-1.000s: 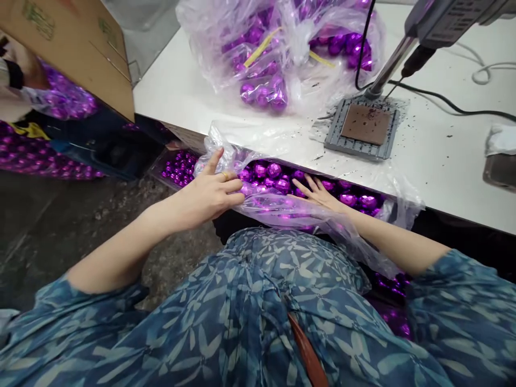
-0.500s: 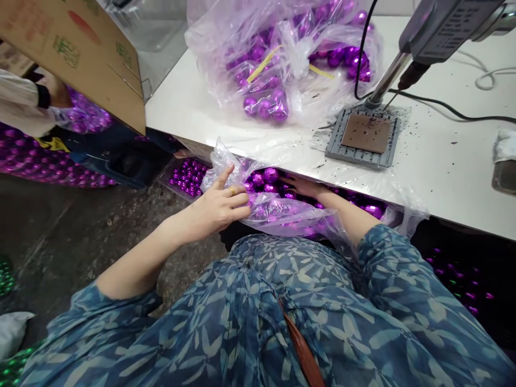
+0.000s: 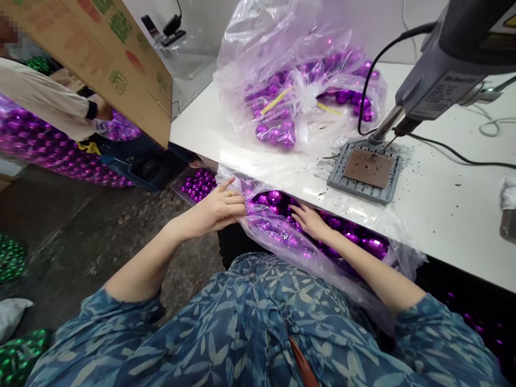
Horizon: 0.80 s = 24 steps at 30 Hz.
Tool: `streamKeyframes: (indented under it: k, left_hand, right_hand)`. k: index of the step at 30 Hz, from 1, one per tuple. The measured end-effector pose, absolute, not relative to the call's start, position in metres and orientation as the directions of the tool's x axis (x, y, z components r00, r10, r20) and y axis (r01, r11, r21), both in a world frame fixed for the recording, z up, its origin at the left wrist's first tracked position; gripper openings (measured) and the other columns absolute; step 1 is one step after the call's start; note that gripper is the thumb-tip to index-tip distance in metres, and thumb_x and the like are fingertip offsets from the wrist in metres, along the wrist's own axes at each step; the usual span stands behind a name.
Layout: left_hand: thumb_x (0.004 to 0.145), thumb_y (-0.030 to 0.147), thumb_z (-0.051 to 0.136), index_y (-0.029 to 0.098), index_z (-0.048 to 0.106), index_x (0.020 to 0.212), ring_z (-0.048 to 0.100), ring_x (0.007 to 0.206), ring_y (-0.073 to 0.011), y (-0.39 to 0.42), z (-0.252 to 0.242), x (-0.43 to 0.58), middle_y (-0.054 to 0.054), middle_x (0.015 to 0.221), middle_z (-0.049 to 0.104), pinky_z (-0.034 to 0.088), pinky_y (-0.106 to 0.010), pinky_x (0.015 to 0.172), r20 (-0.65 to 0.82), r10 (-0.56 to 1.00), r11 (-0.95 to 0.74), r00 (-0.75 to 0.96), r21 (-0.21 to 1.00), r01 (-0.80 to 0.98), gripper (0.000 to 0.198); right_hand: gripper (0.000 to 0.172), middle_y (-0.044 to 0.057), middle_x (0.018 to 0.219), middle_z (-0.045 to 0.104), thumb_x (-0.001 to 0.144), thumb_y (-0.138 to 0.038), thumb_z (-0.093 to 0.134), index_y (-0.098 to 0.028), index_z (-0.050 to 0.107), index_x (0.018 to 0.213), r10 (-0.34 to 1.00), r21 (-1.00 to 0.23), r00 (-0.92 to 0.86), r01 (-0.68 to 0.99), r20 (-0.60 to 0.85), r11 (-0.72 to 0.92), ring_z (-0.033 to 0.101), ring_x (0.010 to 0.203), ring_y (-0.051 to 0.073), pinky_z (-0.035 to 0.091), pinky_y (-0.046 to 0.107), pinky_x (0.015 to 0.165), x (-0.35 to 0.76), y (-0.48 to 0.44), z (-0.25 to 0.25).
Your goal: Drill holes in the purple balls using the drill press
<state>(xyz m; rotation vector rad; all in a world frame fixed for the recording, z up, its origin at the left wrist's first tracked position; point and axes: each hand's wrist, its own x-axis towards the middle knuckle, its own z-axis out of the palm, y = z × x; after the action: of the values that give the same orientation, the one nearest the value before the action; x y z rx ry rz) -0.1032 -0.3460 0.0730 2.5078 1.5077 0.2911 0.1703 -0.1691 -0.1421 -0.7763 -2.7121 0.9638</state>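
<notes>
Under the table's front edge, a clear plastic bag (image 3: 278,239) lies open with shiny purple baubles (image 3: 274,197) inside. At its left end my left hand (image 3: 220,212) grips the bag's rim; the index finger points out and a ring shows on another finger. My right hand (image 3: 310,221) reaches over the baubles with its fingers apart, touching or just above them. No bauble can be seen in its grasp. A drill-like machine (image 3: 427,86) stands on the table over a grey base plate (image 3: 338,180) with a brown square block (image 3: 368,167).
On the white table (image 3: 443,215) sits a tied plastic bag (image 3: 278,70) of purple baubles. Left are a cardboard box (image 3: 133,80), another person's sleeve (image 3: 48,91) and a tray of small purple baubles (image 3: 197,185). Green baubles (image 3: 12,258) lie on the floor. A black cable (image 3: 451,153) crosses the table.
My right hand has come up from deeper among the baubles and is more visible. The bag's near edge is stretched tauter from my left hand. The camera view has tilted upward.
</notes>
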Motion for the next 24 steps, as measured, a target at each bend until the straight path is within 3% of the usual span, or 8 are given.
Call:
streamKeyframes:
  k: [6, 13, 17, 20, 22, 24]
  left_hand:
    - [0.112, 0.030, 0.046, 0.022, 0.069, 0.092, 0.076, 0.114, -0.0186, -0.326, 0.067, -0.103, -0.004, 0.099, 0.080, 0.025, -0.048, 0.140, 0.153, 0.921, -0.390, 0.358, 0.350, 0.852, 0.031]
    - [0.110, 0.024, 0.047, 0.020, 0.071, 0.095, 0.076, 0.116, -0.0197, -0.305, 0.069, -0.085, -0.006, 0.102, 0.080, 0.036, -0.054, 0.134, 0.149, 0.930, -0.365, 0.335, 0.286, 0.886, 0.028]
    - [0.107, 0.030, 0.060, 0.022, 0.071, 0.110, 0.066, 0.139, -0.0266, -0.318, 0.045, -0.100, -0.010, 0.120, 0.079, 0.050, -0.054, 0.124, 0.413, 0.899, -0.249, 0.146, 0.208, 0.946, 0.014]
    - [0.107, 0.042, 0.063, 0.020, 0.060, 0.135, 0.061, 0.143, -0.0282, -0.355, -0.001, -0.111, -0.013, 0.132, 0.072, 0.055, -0.050, 0.117, 0.595, 0.791, -0.001, -0.142, 0.233, 0.973, 0.035]
    - [0.117, 0.034, 0.040, 0.014, 0.054, 0.142, 0.064, 0.132, -0.0219, -0.385, -0.031, -0.105, -0.010, 0.128, 0.071, 0.058, -0.042, 0.110, 0.544, 0.804, 0.097, -0.240, 0.278, 0.956, 0.035]
    - [0.118, 0.030, 0.036, 0.013, 0.056, 0.142, 0.068, 0.120, -0.0193, -0.407, -0.047, -0.090, -0.009, 0.126, 0.070, 0.061, -0.039, 0.102, 0.379, 0.910, 0.052, -0.167, 0.294, 0.954, 0.036]
  right_hand:
    - [0.062, 0.012, 0.136, 0.059, 0.098, -0.060, 0.051, -0.012, 0.059, 0.135, 0.366, -0.810, -0.920, 0.319, -0.139, 0.492, 0.055, 0.135, 0.008, 0.055, 0.034, 0.126, 0.204, -0.202, -0.115]
    - [0.065, 0.011, 0.131, 0.061, 0.097, -0.062, 0.052, -0.009, 0.059, 0.135, 0.204, -0.931, -0.948, 0.289, -0.245, 0.223, 0.058, 0.131, 0.008, 0.057, 0.033, 0.121, 0.247, -0.193, -0.065]
    - [0.066, 0.011, 0.127, 0.062, 0.097, -0.062, 0.051, -0.009, 0.057, 0.138, 0.053, -0.954, -0.961, 0.276, -0.272, 0.116, 0.060, 0.124, 0.006, 0.060, 0.029, 0.115, 0.273, -0.180, -0.041]
    - [0.068, 0.012, 0.131, 0.061, 0.096, -0.061, 0.054, -0.010, 0.055, 0.141, -0.015, -0.959, -0.961, 0.273, -0.275, 0.081, 0.059, 0.128, 0.008, 0.059, 0.031, 0.118, 0.287, -0.183, -0.035]
    - [0.066, 0.012, 0.131, 0.062, 0.096, -0.060, 0.055, -0.009, 0.057, 0.138, -0.011, -0.956, -0.958, 0.284, -0.285, 0.079, 0.059, 0.128, 0.007, 0.059, 0.031, 0.118, 0.290, -0.191, -0.037]
    - [0.063, 0.010, 0.124, 0.063, 0.097, -0.060, 0.054, -0.008, 0.060, 0.132, 0.011, -0.951, -0.954, 0.301, -0.301, 0.074, 0.060, 0.121, 0.005, 0.060, 0.028, 0.114, 0.291, -0.202, -0.042]
